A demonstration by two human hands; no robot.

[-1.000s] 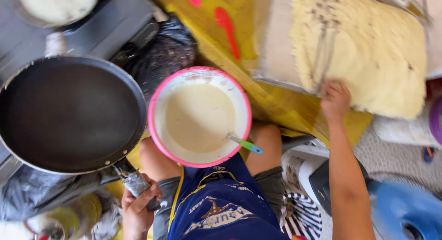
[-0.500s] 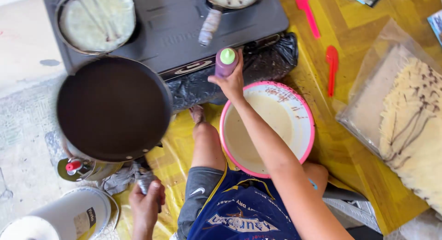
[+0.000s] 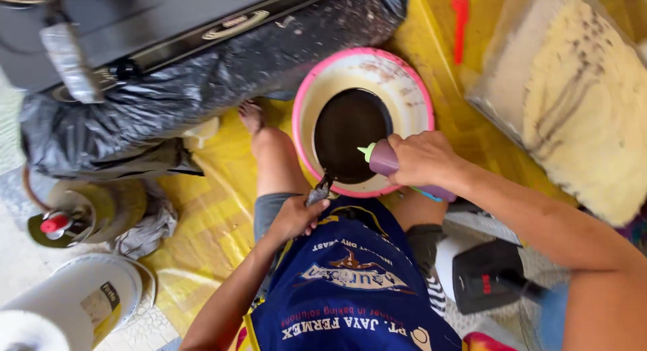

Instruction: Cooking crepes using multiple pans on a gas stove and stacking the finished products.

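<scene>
Person seated on the floor in a blue apron (image 3: pixel 350 290), knees apart, pink-rimmed bowl (image 3: pixel 414 98) between them.

Left hand (image 3: pixel 296 216) clenched round the handle of a small dark pan (image 3: pixel 350 135). Pan sits over the bowl, tipped or dipped; I cannot tell whether it touches the pale batter (image 3: pixel 320 95) below.

Right hand (image 3: pixel 421 159) grasps a purple squeeze bottle (image 3: pixel 385 159), its green nozzle lying over the pan's near edge.

Risks, as judged:
- Pan held by the handle alone over the bowl; a slack wrist could drop it into the batter or tip batter over the rim onto the yellow sheet (image 3: pixel 222 209) and the bare leg.
- Too hard a squeeze could flood the pan or run down the outside.
- Gas stove (image 3: pixel 175 21) stands just beyond the foot; a hot pan carried back passes close to skin.
- The black plastic sheet (image 3: pixel 202 88) bunched against the stove front could scorch.

Hard to make out:
- Batter level mostly masked by the pan.
- Nozzle open or capped: unclear.
- Stove top cut off by the upper edge; burners not visible.
- Stack of thin pale sheets (image 3: pixel 593 102) at far right cut by the frame.
- Red spatula (image 3: pixel 460 14) only partly in view.
</scene>
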